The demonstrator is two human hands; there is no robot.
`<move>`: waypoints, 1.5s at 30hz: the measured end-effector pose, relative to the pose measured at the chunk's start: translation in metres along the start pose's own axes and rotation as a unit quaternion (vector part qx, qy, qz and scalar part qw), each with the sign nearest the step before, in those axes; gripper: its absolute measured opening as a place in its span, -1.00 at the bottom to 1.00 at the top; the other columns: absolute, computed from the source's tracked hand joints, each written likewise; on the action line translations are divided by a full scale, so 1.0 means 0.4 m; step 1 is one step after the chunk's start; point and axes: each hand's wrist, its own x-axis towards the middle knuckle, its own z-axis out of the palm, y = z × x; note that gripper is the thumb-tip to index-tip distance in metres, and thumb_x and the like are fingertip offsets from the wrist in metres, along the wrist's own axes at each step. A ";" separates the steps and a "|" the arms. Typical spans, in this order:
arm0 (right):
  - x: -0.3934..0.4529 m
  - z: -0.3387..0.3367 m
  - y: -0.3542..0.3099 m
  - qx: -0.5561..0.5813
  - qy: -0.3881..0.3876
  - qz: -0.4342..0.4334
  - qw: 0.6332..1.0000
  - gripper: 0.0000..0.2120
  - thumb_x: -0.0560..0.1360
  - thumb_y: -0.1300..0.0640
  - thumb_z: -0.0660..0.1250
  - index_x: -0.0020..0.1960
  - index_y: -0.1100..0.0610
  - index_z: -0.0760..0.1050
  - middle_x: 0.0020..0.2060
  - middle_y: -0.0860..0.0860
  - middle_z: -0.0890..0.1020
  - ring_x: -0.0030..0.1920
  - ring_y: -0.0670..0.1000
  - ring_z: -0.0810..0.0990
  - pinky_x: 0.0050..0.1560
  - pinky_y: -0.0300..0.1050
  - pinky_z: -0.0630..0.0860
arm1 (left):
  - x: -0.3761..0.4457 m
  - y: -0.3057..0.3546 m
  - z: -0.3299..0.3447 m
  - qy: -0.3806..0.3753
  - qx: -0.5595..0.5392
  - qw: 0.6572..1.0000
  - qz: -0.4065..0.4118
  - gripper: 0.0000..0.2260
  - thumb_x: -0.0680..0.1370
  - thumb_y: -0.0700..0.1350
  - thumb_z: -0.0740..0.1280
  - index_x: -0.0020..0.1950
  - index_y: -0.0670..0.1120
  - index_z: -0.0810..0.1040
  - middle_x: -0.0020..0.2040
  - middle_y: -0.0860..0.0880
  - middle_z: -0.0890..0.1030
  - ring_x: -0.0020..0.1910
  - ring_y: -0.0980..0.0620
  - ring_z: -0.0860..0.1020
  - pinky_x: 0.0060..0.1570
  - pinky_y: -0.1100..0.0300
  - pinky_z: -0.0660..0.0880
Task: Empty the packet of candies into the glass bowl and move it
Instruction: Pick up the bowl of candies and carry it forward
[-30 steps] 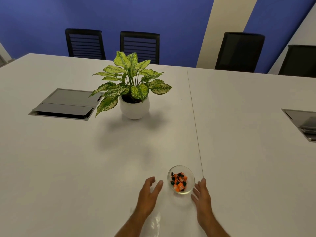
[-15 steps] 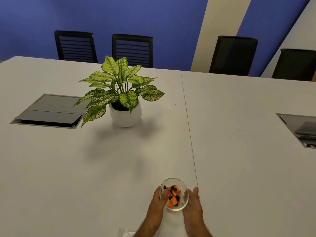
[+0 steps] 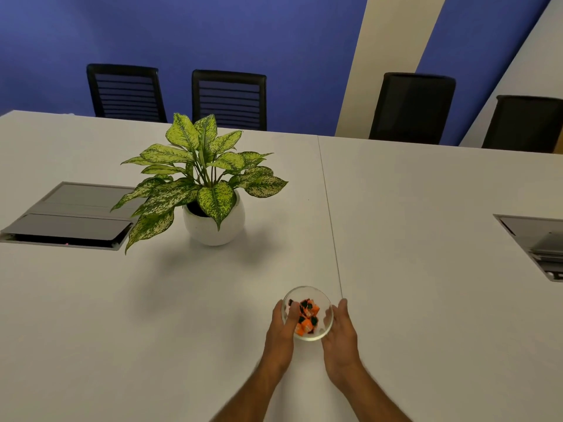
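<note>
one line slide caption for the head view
Both bare hands, left hand and right hand, cup a small clear glass bowl of orange candies.

Dim, soft shadows, wide-angle edge distortion

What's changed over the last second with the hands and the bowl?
Both hands closed in: the left hand and right hand now clasp the glass bowl from either side. The candies remain inside; the potted plant stayed put.
</note>
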 end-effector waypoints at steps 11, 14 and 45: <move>0.277 0.098 -0.157 -0.011 0.008 -0.015 1.000 -0.07 0.34 -0.36 0.20 0.56 0.10 0.12 0.56 0.11 0.20 0.53 0.06 0.23 0.53 0.07 0.19 | 0.276 0.155 0.029 0.010 0.007 1.000 0.009 -0.26 0.43 0.44 0.08 0.47 0.02 0.33 0.33 0.00 0.55 0.19 0.10 0.54 0.24 0.14 0.37; 0.341 0.116 -0.162 -0.025 0.003 -0.018 1.000 -0.05 0.32 -0.38 0.20 0.58 0.07 0.08 0.59 0.09 0.14 0.56 0.05 0.15 0.57 0.13 0.11 | 0.340 0.172 0.029 0.011 0.009 1.000 0.010 -0.22 0.39 0.46 0.07 0.47 0.02 0.31 0.27 0.04 0.54 0.05 0.27 0.52 0.19 0.17 0.33; 0.677 0.125 -0.170 -0.065 0.019 0.001 0.998 -0.07 0.28 -0.45 0.17 0.55 -0.07 0.13 0.56 0.06 0.22 0.49 0.11 0.29 0.49 0.16 0.26 | 0.664 0.157 0.059 0.033 0.040 0.998 -0.037 -0.05 0.30 0.55 0.02 0.56 0.03 0.19 0.51 -0.07 0.40 0.43 -0.07 0.39 0.42 -0.03 0.29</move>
